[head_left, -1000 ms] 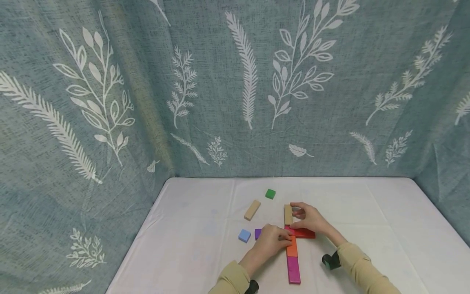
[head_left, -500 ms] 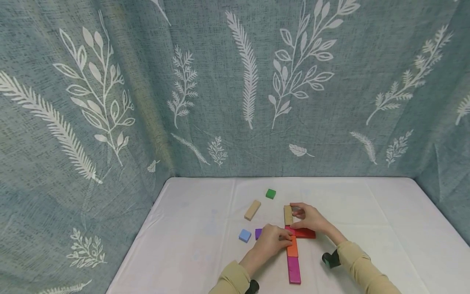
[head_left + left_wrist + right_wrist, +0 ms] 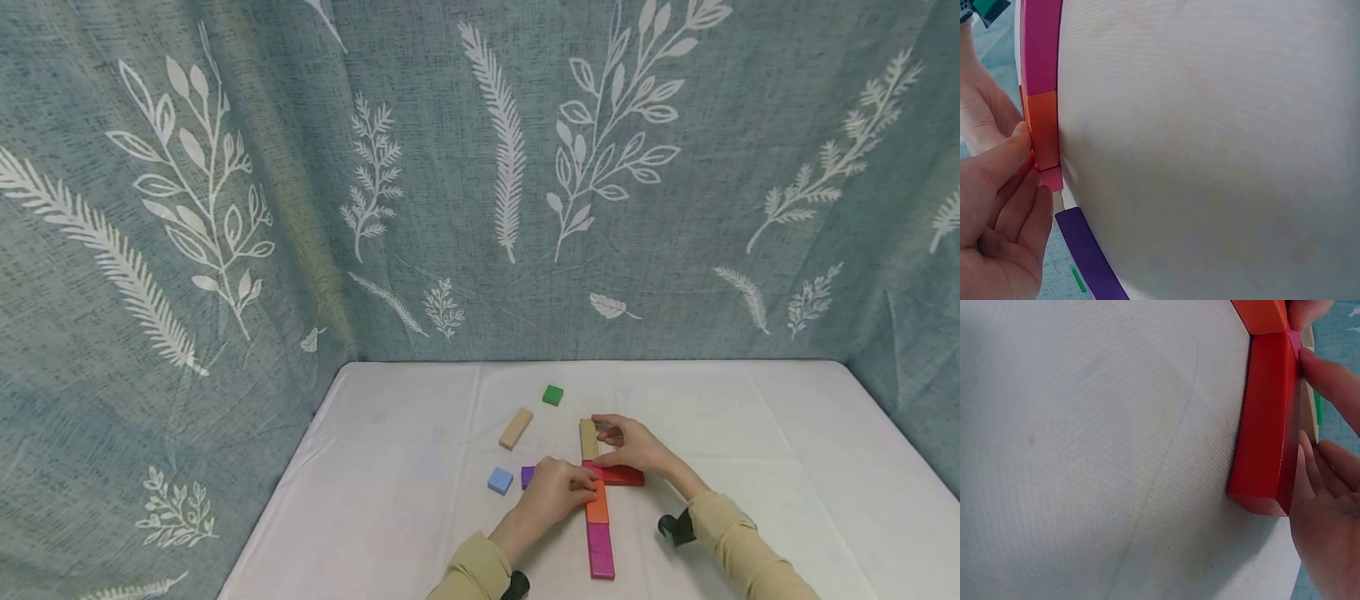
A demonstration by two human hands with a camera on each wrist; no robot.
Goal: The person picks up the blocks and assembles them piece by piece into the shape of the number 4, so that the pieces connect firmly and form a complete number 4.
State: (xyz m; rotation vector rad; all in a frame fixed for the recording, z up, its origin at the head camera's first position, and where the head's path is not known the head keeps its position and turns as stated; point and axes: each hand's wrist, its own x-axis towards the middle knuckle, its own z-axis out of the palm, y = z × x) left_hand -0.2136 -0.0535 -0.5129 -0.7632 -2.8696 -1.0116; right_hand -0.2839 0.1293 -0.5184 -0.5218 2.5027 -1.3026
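Toy blocks lie in a line on the white table. At the far end is a wooden block (image 3: 588, 439), then a pink block (image 3: 589, 469), an orange block (image 3: 597, 504) and a magenta block (image 3: 601, 552). A red block (image 3: 1260, 419) juts right from the pink one. My left hand (image 3: 553, 493) holds the orange block, thumb on it and fingertips by its pink end. With index finger at its far end and thumb by the pink block, my right hand (image 3: 637, 446) grips the wooden block. A purple block (image 3: 1091, 253) is partly hidden behind my left hand.
Left of the line lie a light blue block (image 3: 500, 481) and a second wooden block (image 3: 516, 429). A green block (image 3: 552, 396) sits farther back. Patterned blue-green cloth (image 3: 450, 167) hangs behind the white table (image 3: 375, 467) and at its sides.
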